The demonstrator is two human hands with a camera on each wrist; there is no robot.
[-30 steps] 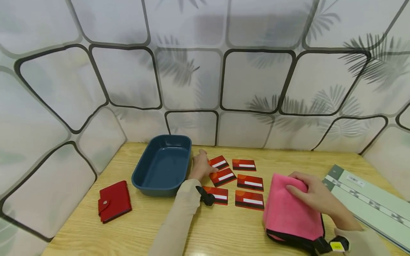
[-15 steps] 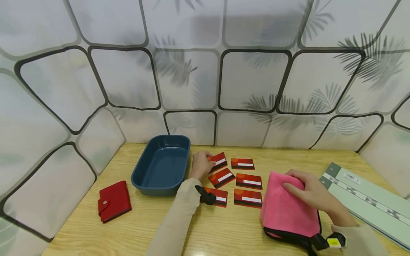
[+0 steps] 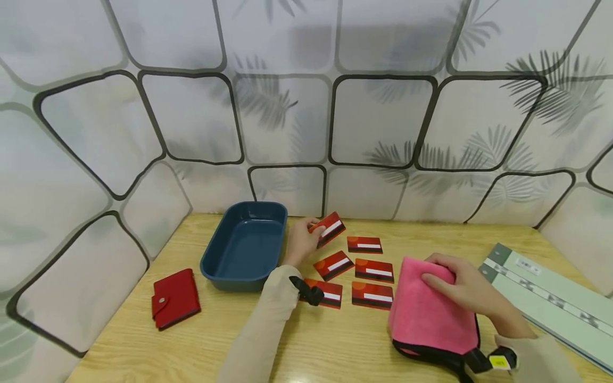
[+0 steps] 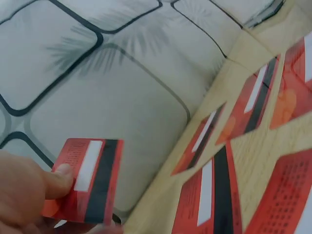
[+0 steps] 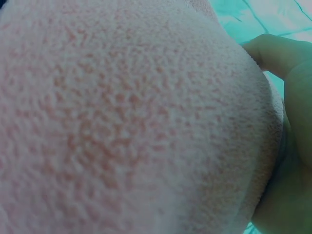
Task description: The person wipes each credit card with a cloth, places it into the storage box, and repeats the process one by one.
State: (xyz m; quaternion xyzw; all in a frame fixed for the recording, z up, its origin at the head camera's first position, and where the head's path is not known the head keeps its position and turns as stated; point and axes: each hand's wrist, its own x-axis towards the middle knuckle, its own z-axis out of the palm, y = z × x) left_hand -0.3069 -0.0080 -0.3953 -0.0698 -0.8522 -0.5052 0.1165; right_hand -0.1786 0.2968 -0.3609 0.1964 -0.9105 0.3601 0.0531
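Observation:
Between thumb and fingers, my left hand [image 3: 301,242] pinches a red bank card [image 3: 331,230], raised and tilted beside the blue tray. The left wrist view shows the card's [image 4: 100,180] white strip and black stripe facing the camera, the thumb on its near edge. Several more red cards [image 3: 373,270] lie flat on the wooden table in two loose columns. My right hand [image 3: 462,282] grips the top of a folded pink plush cloth [image 3: 433,314] with black edging, thumb on the near face. Pink fabric [image 5: 122,122] fills most of the right wrist view.
A deep blue tray [image 3: 207,268] stands just left of my left hand. Farther left lies a red snap-button wallet [image 3: 176,299]. At the right, a pale green flat box [image 3: 551,298] lies at an angle. A patterned fabric wall [image 3: 297,133] rises behind the table.
My left hand has taken hold of the top-left card and lifted it off the table, tilting it up. My right hand stays on the pink cloth.

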